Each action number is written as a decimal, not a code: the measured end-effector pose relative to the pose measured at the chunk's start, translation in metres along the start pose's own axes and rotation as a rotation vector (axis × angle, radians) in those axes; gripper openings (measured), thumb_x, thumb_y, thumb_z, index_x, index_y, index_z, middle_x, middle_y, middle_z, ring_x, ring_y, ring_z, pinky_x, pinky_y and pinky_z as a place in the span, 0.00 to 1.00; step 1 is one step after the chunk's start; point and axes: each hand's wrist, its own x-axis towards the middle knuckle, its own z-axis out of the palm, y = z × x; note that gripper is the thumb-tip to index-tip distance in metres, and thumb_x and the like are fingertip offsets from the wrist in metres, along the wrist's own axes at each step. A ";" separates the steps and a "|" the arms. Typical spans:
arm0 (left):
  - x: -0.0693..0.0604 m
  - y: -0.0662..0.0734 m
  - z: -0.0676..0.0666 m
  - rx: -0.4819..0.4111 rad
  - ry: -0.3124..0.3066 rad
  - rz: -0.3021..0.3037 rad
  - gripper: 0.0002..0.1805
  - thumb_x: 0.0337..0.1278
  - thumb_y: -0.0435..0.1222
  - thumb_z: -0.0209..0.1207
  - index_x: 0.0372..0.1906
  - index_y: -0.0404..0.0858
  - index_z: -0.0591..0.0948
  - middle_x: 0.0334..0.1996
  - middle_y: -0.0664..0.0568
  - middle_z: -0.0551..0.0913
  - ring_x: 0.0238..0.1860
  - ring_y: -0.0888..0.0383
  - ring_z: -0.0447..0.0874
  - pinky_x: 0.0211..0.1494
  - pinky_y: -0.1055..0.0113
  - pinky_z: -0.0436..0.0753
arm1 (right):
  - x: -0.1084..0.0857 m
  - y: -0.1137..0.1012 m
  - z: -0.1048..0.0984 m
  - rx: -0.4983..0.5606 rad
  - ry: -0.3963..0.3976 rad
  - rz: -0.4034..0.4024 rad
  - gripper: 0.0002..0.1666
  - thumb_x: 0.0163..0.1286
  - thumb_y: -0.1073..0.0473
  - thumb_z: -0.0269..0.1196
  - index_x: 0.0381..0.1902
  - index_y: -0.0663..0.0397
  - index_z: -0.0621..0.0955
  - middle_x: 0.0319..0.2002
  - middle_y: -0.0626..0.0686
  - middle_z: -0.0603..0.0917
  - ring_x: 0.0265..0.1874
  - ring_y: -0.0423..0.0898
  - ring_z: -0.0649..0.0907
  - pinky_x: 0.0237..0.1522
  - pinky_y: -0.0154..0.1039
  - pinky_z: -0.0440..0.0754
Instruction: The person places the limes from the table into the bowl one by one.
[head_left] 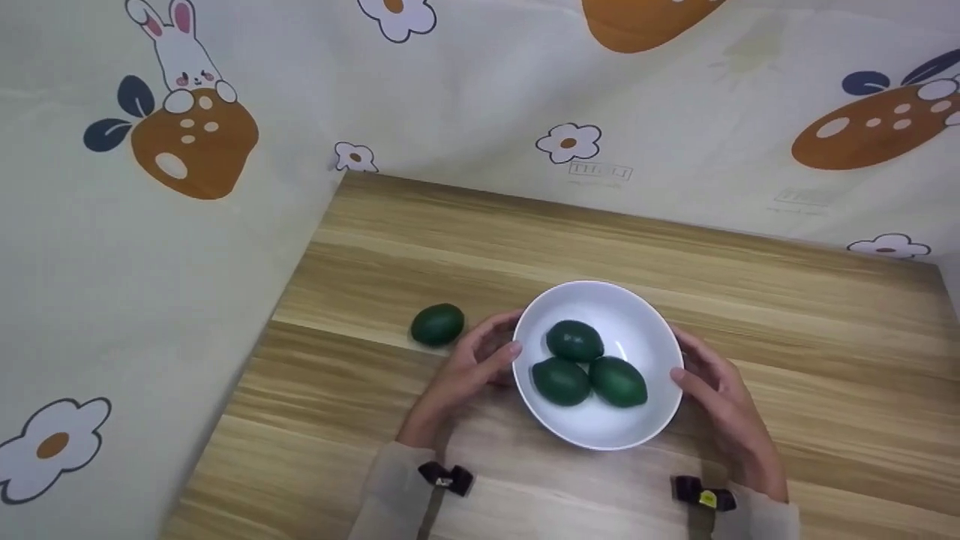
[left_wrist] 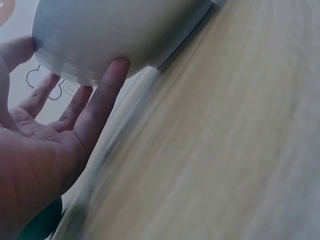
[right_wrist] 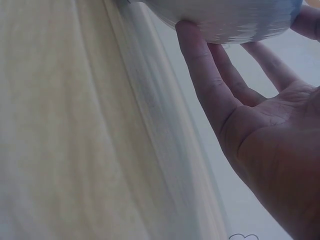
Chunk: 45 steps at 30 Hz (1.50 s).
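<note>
A white bowl (head_left: 600,431) sits between my two hands in the head view, with three dark green limes (head_left: 575,341) grouped inside. My left hand (head_left: 474,361) grips its left side, thumb at the rim and fingers against the outer wall. On the right side my right hand (head_left: 721,394) holds it the same way. Both wrist views show fingertips touching the bowl's underside curve, (left_wrist: 115,30) for the left. Whether the base rests on the table or is slightly raised, I cannot tell. Another dark green lime (head_left: 438,325) lies on the table just left of my left hand.
The wood-grain table (head_left: 360,390) reaches back to a cloth (head_left: 465,97) printed with rabbits, fruit and flowers, which hangs behind and along the left side. Small dark bow-shaped pieces (head_left: 445,478) show at both wrists.
</note>
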 end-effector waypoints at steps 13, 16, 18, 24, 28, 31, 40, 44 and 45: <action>0.003 0.010 0.000 0.013 -0.028 -0.048 0.31 0.73 0.45 0.65 0.76 0.48 0.73 0.72 0.47 0.77 0.68 0.51 0.81 0.51 0.58 0.91 | 0.000 0.001 -0.002 0.041 0.022 -0.023 0.32 0.76 0.75 0.55 0.76 0.70 0.69 0.67 0.40 0.84 0.66 0.33 0.83 0.60 0.29 0.83; 0.004 0.013 0.000 -0.005 -0.054 -0.052 0.31 0.73 0.44 0.65 0.76 0.46 0.73 0.73 0.46 0.77 0.66 0.51 0.82 0.49 0.57 0.91 | -0.001 0.000 -0.003 0.045 0.039 -0.034 0.31 0.75 0.76 0.55 0.75 0.73 0.69 0.65 0.40 0.85 0.63 0.34 0.84 0.59 0.28 0.83; 0.005 0.016 0.000 0.004 -0.061 -0.057 0.30 0.73 0.43 0.65 0.76 0.47 0.73 0.73 0.47 0.77 0.66 0.51 0.83 0.49 0.56 0.91 | -0.001 0.000 -0.003 0.032 0.043 -0.026 0.31 0.75 0.76 0.56 0.75 0.72 0.69 0.64 0.40 0.85 0.63 0.34 0.84 0.60 0.28 0.83; 0.006 0.021 -0.001 0.050 -0.072 -0.076 0.28 0.75 0.43 0.63 0.75 0.52 0.74 0.71 0.50 0.78 0.65 0.50 0.84 0.52 0.52 0.91 | -0.001 -0.001 -0.006 -0.009 0.048 0.013 0.31 0.77 0.72 0.57 0.76 0.68 0.70 0.64 0.36 0.84 0.63 0.32 0.84 0.60 0.28 0.83; 0.005 0.024 -0.003 0.079 -0.076 -0.077 0.28 0.74 0.46 0.64 0.74 0.52 0.74 0.71 0.50 0.78 0.63 0.51 0.84 0.52 0.51 0.91 | -0.001 -0.002 -0.005 -0.015 0.045 0.025 0.31 0.77 0.71 0.57 0.76 0.67 0.69 0.65 0.35 0.84 0.63 0.31 0.83 0.60 0.28 0.83; 0.004 0.027 -0.005 0.105 -0.077 -0.076 0.29 0.73 0.48 0.65 0.74 0.52 0.74 0.70 0.50 0.78 0.63 0.50 0.84 0.52 0.51 0.91 | -0.001 -0.002 -0.004 -0.019 0.045 0.028 0.31 0.77 0.70 0.58 0.76 0.67 0.70 0.64 0.35 0.84 0.63 0.31 0.84 0.59 0.29 0.83; -0.003 0.036 -0.017 0.225 -0.090 -0.066 0.28 0.73 0.45 0.66 0.73 0.49 0.75 0.73 0.49 0.75 0.70 0.46 0.80 0.53 0.50 0.91 | 0.003 0.001 -0.002 -0.024 0.018 0.015 0.31 0.78 0.70 0.58 0.77 0.66 0.69 0.66 0.35 0.83 0.64 0.31 0.82 0.60 0.29 0.84; -0.007 0.041 -0.023 0.316 -0.078 -0.048 0.31 0.71 0.46 0.67 0.75 0.45 0.74 0.74 0.45 0.74 0.72 0.43 0.78 0.55 0.50 0.90 | 0.004 0.001 0.001 0.015 0.032 0.022 0.32 0.76 0.73 0.57 0.76 0.67 0.70 0.66 0.37 0.84 0.63 0.34 0.84 0.56 0.32 0.86; -0.008 0.042 -0.025 0.353 -0.074 -0.039 0.32 0.71 0.48 0.67 0.75 0.45 0.74 0.74 0.46 0.74 0.72 0.43 0.78 0.57 0.50 0.90 | 0.004 0.001 0.002 0.024 0.038 0.024 0.32 0.76 0.74 0.57 0.76 0.67 0.70 0.65 0.38 0.84 0.63 0.35 0.85 0.55 0.33 0.87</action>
